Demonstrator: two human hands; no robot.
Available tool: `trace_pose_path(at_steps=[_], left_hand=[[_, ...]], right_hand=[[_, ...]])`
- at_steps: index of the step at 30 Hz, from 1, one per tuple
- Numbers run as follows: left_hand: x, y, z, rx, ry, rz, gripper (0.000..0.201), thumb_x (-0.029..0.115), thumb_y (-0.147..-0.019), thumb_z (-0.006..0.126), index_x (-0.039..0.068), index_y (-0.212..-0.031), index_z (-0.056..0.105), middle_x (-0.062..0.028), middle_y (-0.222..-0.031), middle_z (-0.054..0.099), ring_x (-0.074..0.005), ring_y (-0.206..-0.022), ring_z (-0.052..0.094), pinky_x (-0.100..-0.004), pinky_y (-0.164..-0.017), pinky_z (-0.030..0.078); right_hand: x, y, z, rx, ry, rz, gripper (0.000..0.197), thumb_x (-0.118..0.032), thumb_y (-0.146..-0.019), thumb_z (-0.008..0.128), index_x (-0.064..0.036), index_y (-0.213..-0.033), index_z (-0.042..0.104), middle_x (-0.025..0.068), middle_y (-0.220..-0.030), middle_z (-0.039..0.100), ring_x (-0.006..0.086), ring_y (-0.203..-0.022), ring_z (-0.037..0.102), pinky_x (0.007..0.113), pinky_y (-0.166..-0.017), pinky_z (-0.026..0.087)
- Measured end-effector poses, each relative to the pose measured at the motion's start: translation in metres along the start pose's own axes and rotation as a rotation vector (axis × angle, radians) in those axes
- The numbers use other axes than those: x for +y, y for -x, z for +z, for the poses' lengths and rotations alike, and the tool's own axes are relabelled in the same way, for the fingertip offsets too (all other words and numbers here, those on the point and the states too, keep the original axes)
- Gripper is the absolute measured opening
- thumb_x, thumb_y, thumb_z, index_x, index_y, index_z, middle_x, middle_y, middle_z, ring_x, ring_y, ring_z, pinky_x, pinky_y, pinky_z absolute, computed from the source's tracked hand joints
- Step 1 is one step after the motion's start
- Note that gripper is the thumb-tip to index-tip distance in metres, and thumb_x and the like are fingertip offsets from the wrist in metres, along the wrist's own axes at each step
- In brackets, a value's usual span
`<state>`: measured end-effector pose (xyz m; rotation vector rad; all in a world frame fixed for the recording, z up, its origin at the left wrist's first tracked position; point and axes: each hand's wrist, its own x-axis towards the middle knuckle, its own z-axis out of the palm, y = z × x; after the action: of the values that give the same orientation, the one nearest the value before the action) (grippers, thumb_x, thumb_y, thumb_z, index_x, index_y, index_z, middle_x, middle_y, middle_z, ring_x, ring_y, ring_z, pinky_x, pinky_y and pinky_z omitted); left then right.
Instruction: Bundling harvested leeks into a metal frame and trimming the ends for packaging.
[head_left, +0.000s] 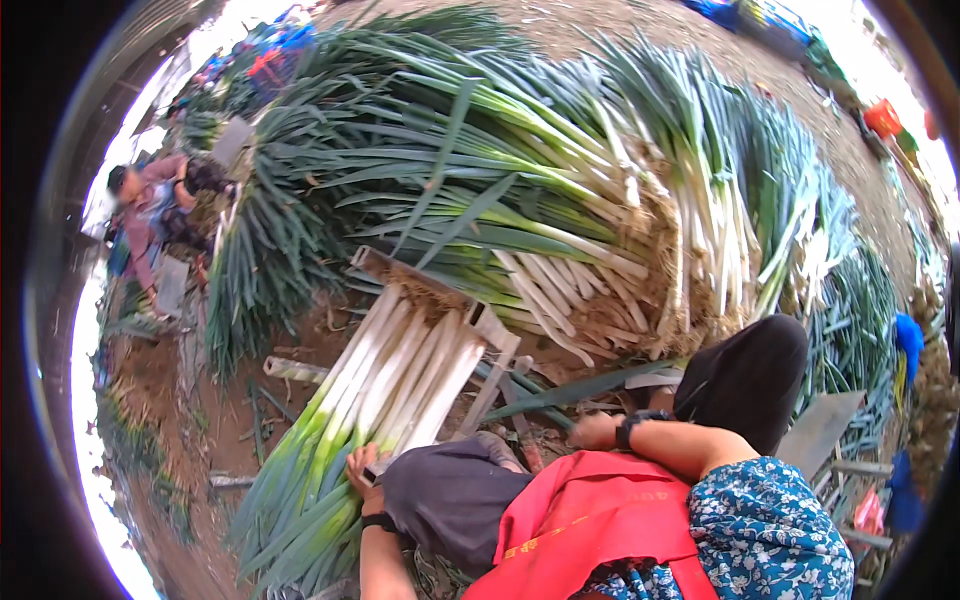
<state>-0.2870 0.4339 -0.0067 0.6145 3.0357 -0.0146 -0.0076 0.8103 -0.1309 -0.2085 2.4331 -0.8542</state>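
A bundle of leeks [395, 375] lies slanted in front of me, white shanks up and green leaves trailing to the lower left. Its root ends press against a metal end plate [480, 325] of a small stand. My left hand [363, 470] is closed around the near edge of the bundle, where white turns green; a small metal edge shows beside its fingers. My right hand [595, 432] is closed in front of my right knee, just below a long loose leek leaf [570, 395]. What it holds, if anything, is hidden.
A big heap of leeks [560, 150] with soil on the roots spreads across the far side. Another person [155, 215] sits at the far left behind more leeks. A metal sheet [820, 435] leans at my right. A red bucket [882, 118] stands far right.
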Motion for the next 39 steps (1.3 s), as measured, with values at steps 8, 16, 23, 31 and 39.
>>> trace_pose_path(at_steps=[8, 16, 23, 31, 39], left_hand=[[-0.012, -0.006, -0.010, -0.104, 0.033, 0.045, 0.024, 0.023, -0.074, 0.074, 0.010, -0.089, 0.061, -0.0113, -0.098, 0.060, -0.0353, -0.098, 0.052, -0.0484, -0.084, 0.043], [0.001, -0.005, -0.019, -0.036, 0.008, 0.079, 0.026, 0.019, -0.069, 0.077, 0.009, -0.086, 0.060, -0.0121, -0.093, 0.060, -0.0382, -0.089, 0.051, -0.0499, -0.076, 0.042], [0.002, 0.000, -0.020, -0.038, 0.026, 0.071, 0.025, 0.021, -0.071, 0.076, 0.008, -0.087, 0.061, -0.0123, -0.094, 0.060, -0.0366, -0.091, 0.051, -0.0480, -0.081, 0.042], [-0.003, 0.003, -0.007, 0.071, 0.005, 0.068, 0.025, 0.020, -0.070, 0.076, 0.012, -0.091, 0.065, -0.0097, -0.092, 0.063, -0.0345, -0.094, 0.055, -0.0471, -0.083, 0.044], [0.021, 0.024, -0.013, 0.338, 0.158, 0.120, 0.036, 0.033, -0.072, 0.068, 0.008, -0.096, 0.060, -0.0108, -0.102, 0.059, -0.0334, -0.103, 0.051, -0.0477, -0.090, 0.039]], right_hand=[[0.067, -0.047, -0.236, 1.000, -0.289, 0.263, 0.020, -0.011, -0.079, 0.056, -0.0028, -0.095, 0.065, 0.0250, -0.092, 0.065, 0.0417, -0.088, 0.063, 0.049, -0.078, 0.052], [0.189, -0.040, -0.326, 1.027, -0.142, 0.549, 0.062, -0.011, -0.082, 0.064, 0.0051, -0.135, 0.036, 0.0318, -0.137, 0.039, 0.0450, -0.128, 0.039, 0.046, -0.109, 0.035], [0.185, -0.034, -0.337, 0.846, -0.023, 0.541, 0.013, -0.005, -0.079, 0.056, 0.0005, -0.091, 0.058, 0.0253, -0.090, 0.061, 0.0435, -0.086, 0.061, 0.048, -0.076, 0.051], [0.006, -0.031, -0.283, 0.507, -0.979, 0.183, 0.017, -0.010, -0.079, 0.063, 0.0039, -0.078, 0.055, 0.0093, -0.064, 0.057, 0.0150, -0.053, 0.057, 0.031, -0.046, 0.045], [-0.124, 0.040, -0.250, 0.686, -0.840, 0.035, 0.012, -0.005, -0.086, 0.056, -0.0017, -0.097, 0.058, 0.0038, -0.070, 0.057, 0.0112, -0.058, 0.054, 0.029, -0.052, 0.044]])
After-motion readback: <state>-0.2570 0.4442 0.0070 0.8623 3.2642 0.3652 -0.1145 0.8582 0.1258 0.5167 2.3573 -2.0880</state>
